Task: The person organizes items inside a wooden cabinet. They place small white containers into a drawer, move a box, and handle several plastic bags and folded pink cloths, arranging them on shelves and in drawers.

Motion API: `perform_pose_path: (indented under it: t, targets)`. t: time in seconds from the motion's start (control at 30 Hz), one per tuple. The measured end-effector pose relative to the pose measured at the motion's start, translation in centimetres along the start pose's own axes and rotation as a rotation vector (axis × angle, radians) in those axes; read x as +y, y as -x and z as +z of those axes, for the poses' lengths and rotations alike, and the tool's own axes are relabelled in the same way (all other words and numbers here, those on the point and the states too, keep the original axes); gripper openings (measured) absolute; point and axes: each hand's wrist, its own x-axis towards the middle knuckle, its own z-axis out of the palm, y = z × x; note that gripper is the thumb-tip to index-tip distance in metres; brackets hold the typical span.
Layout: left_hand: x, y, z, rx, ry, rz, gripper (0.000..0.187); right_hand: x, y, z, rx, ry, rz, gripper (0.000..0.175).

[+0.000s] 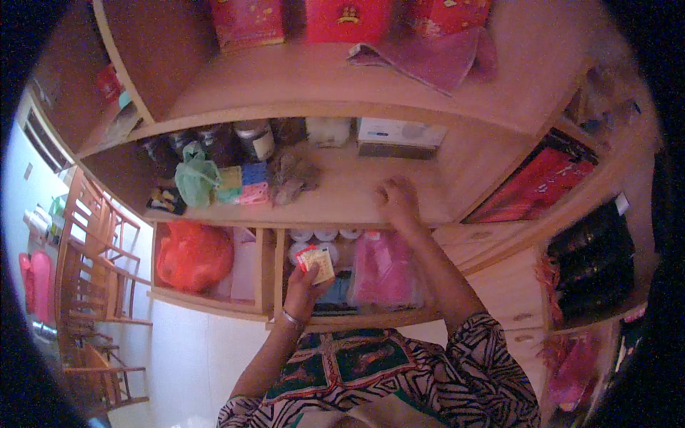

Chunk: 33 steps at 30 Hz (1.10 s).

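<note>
My left hand (309,283) holds a few small flat packets (319,266), yellow and red, above an open drawer (278,267). The drawer holds round whitish lids or jars (327,235) and a pink plastic-wrapped pack (380,270). Over the wooden shelf (342,198), my right hand (395,197) is blurred, its fingers curled; whether it holds something small cannot be made out. To its left on that shelf lie a crumpled brownish bag (294,179), pink and blue small packs (255,184) and a tied green plastic bag (195,176).
A white box (398,136) and dark jars (254,140) line the shelf's back. Red boxes (348,20) and a pink cloth (439,61) occupy the upper shelf. A second open drawer (243,267) holds a red plastic bag (195,257). Wooden chairs (115,257) stand at left.
</note>
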Motion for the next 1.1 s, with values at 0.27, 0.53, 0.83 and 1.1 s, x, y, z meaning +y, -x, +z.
perform_pose_path:
  t: [0.27,0.53,0.83,1.1]
  targets:
    - [-0.1,-0.3,0.0,-0.01,0.084,0.066,0.036,-0.1,-2.0,-0.5,-0.166,-0.087,0.008,0.028]
    - [0.1,-0.1,-0.1,-0.009,-0.037,-0.028,0.038,0.0,-2.7,0.8,-0.277,-0.107,-0.054,0.026]
    - [-0.9,-0.6,-1.2,-0.054,0.043,0.027,0.035,-4.3,-0.4,-1.1,-0.152,-0.158,-0.141,0.023]
    - [-1.2,-0.9,-1.1,-0.072,0.115,0.096,0.036,-11.1,8.8,0.9,-0.207,-0.562,-0.278,0.019]
